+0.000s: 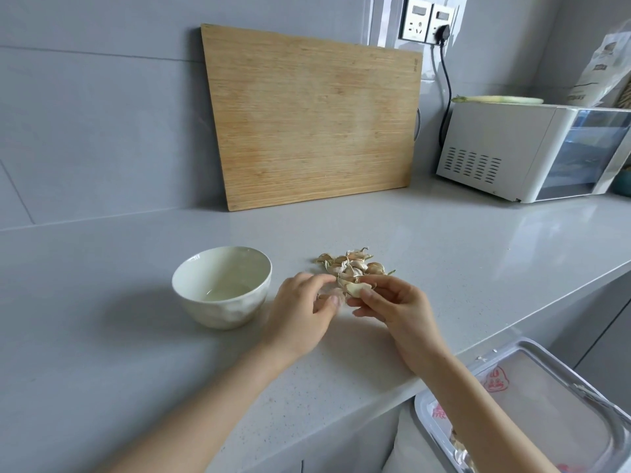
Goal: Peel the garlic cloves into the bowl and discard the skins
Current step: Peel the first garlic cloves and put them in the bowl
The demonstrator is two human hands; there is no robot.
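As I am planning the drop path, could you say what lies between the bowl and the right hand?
In the head view, the left hand lies between the bowl and the right hand gripping a garlic clove.

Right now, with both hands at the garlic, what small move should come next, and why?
Probably the left hand should pull skin off the clove that the right hand pinches: the clove looks unpeeled, the left hand is beside it, and the bowl holds no cloves.
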